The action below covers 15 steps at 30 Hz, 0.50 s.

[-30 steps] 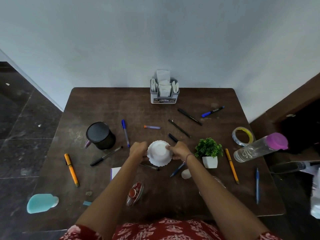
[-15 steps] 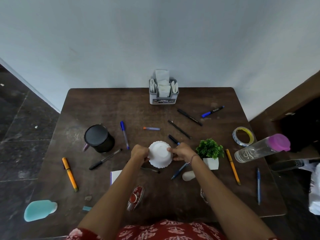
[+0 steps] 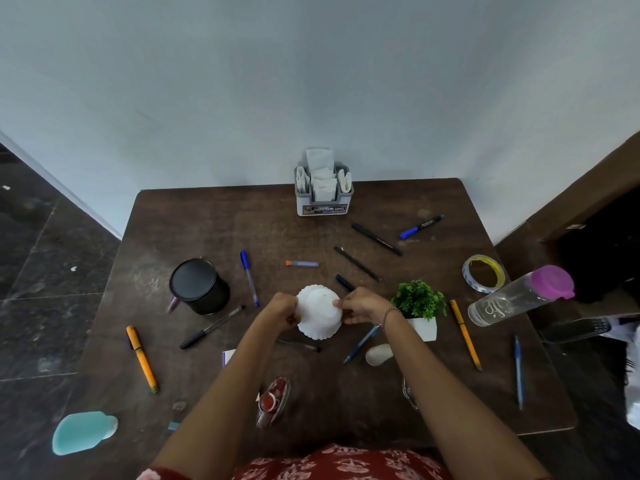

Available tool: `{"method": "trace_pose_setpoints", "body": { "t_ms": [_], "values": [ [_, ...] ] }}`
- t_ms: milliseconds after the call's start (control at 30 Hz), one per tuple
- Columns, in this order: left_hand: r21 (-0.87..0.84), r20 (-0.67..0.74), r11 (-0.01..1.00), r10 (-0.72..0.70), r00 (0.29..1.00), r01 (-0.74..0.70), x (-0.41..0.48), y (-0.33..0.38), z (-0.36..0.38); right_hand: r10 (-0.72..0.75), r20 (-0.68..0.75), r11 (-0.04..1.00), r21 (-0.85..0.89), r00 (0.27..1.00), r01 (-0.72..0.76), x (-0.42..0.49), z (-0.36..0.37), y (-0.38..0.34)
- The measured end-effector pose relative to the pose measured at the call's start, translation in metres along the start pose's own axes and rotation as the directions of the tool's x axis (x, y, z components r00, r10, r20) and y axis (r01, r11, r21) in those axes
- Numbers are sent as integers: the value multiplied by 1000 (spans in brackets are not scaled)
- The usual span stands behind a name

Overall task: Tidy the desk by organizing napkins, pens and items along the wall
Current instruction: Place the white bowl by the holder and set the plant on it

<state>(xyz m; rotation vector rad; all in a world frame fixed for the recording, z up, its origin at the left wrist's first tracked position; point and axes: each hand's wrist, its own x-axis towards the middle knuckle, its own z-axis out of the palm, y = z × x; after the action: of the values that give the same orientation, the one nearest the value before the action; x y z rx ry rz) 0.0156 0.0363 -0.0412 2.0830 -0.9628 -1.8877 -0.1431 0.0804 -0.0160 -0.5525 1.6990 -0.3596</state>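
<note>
Both hands on one thing, mid tabletop (image 3: 207, 223).
- Left hand (image 3: 282, 308): fingers (image 3: 292, 306) curled onto the left edge of the bowl (image 3: 318, 315), gripping it.
- Right hand (image 3: 362, 306): fingers (image 3: 341, 303) pinch the bowl's right edge; a bead bracelet sits on the wrist.
- Bowl: white, scalloped rim, bottom up and tilted toward the camera. Cannot tell whether it touches the tabletop.

Napkins (image 3: 320, 161) stand upright in a grey holder (image 3: 323, 199) at the far edge, against the wall (image 3: 311, 81).

Pens lie loose and well apart:
- Blue pen (image 3: 249, 277) just right of the black cup (image 3: 199, 285).
- Orange-capped marker (image 3: 302, 263) beyond the bowl.
- Two black pens (image 3: 376, 239) lie slanted between holder and plant (image 3: 419, 301).
- Blue marker (image 3: 421, 226) right of the holder.
- Yellow pen (image 3: 142, 358) near the left edge; another yellow pen (image 3: 465, 334) right of the plant.
- Dark pen (image 3: 211, 327) in front of the cup.
- A blue one (image 3: 518, 372) lies near the right edge.

Tape roll (image 3: 483, 273) lies flat at far right. The bottle (image 3: 519, 296), pink-capped, lies on its side beside it.
</note>
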Motion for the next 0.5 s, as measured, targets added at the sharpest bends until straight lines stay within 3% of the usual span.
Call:
{"method": "trace_pose_setpoints", "body": {
  "t_ms": [233,500],
  "values": [
    [-53,-80,996,65,995,-69,-10,14,-13,-128,-66,984,118,990,135,-11,2,-12],
    [-315,-13,927,209,978,-202,-49,42,-11,-164,-52,948,269,985,172,-40,-7,-28]
  ]
}}
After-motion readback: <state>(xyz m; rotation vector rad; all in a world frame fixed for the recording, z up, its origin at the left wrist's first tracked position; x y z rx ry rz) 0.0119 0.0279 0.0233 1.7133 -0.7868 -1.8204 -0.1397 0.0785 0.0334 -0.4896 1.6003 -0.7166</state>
